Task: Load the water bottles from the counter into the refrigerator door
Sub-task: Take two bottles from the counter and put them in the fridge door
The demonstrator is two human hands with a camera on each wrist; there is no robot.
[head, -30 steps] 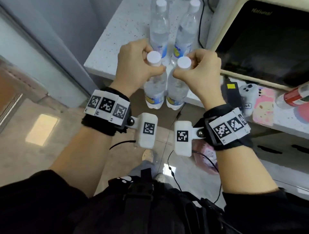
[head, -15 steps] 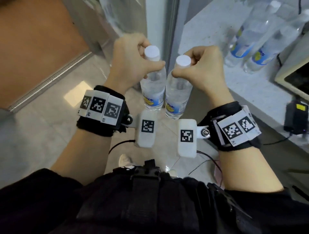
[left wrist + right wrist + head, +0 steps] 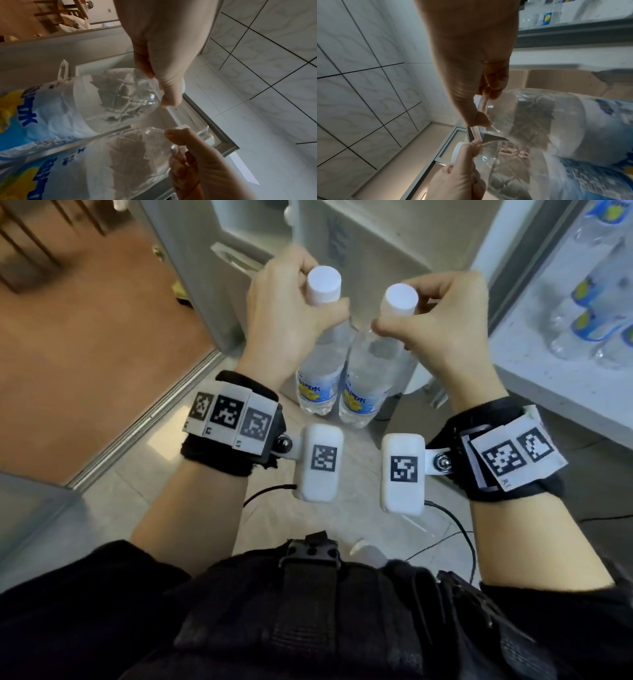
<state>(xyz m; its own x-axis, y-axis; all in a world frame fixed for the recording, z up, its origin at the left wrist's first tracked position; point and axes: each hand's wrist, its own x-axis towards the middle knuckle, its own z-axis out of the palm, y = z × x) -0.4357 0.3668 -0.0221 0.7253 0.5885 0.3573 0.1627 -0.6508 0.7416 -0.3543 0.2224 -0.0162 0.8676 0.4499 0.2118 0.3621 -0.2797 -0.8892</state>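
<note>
In the middle of the head view, the left hand [image 3: 287, 313] is closed around the neck of one water bottle [image 3: 320, 371], its grip just under the white cap [image 3: 323, 285], and the right hand [image 3: 442, 320] pinches the neck of a second bottle [image 3: 366, 378] the same way. Both bottles hang upright side by side, their blue and yellow labels close together or perhaps touching; blur makes that hard to tell. They are held above the pale tiled floor [image 3: 346, 518], in front of the open refrigerator [image 3: 376, 237] at the top centre of the frame. At the right edge, more bottles [image 3: 589, 313] stand on the white speckled counter [image 3: 548, 385]. In the left wrist view, the left thumb and fingers [image 3: 169, 92] wrap the clear bottle shoulder.
</note>
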